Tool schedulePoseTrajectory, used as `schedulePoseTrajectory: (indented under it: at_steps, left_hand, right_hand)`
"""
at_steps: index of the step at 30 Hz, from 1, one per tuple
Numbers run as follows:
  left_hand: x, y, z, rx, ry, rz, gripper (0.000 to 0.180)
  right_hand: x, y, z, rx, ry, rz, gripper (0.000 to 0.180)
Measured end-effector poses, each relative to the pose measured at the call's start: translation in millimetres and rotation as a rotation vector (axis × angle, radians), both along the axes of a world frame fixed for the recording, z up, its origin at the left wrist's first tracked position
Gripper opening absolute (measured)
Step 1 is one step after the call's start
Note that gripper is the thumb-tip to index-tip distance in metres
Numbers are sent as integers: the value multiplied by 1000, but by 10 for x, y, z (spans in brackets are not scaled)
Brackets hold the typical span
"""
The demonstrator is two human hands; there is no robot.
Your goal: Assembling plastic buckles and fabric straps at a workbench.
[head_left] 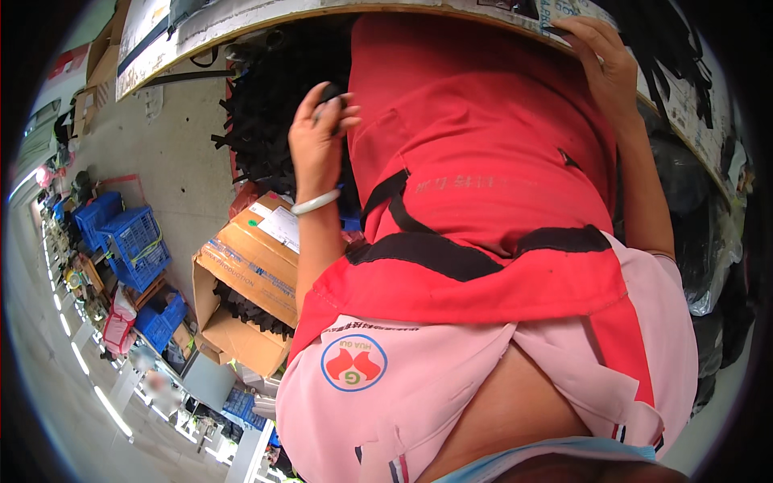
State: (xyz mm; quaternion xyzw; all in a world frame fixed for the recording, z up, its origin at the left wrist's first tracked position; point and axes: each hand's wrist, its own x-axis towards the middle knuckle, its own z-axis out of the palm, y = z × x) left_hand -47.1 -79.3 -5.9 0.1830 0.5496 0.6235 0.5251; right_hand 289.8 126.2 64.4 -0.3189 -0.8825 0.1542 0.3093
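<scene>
- Handling a small black piece [331, 92] seems the step in hand; the next move probably calls for a steady left grip [319, 125].
- The piece sits within its curled fingers, black strips [262, 121] beyond.
- The right hand [605, 60] meets the surface's [189, 44] edge; any pinch cannot be told.

The person is wearing a pale pink short-sleeved cloth shirt [403, 354], its collar [400, 467] showing navy, white and red stripes. A round blue-ringed emblem [354, 363] is displaying red leaf-like shapes. A bright red cloth apron [475, 213] is carrying black bands [435, 253] and faded lettering [475, 184]. A smooth white bangle [316, 202] is encircling the left wrist [319, 183].
</scene>
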Motion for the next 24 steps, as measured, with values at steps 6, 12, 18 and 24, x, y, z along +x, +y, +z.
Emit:
schedulePoseTrajectory:
  at_steps: [6,12,18,24]
  left_hand:
    - [561,461,228,57,-235,-167,21]
    - [712,491,189,118,-188,-150,26]
    - [835,560,210,149,-568,-255,19]
    - [879,587,229,85,-358,-86,13]
  right_hand:
    - [-880,-562,406,-900,227,226,16]
    - [-957,-649,70,-753,287,363,18]
    - [-954,-543,-190,-1164,405,278,15]
    - [-1030,-595,-308,-1135,326,262,19]
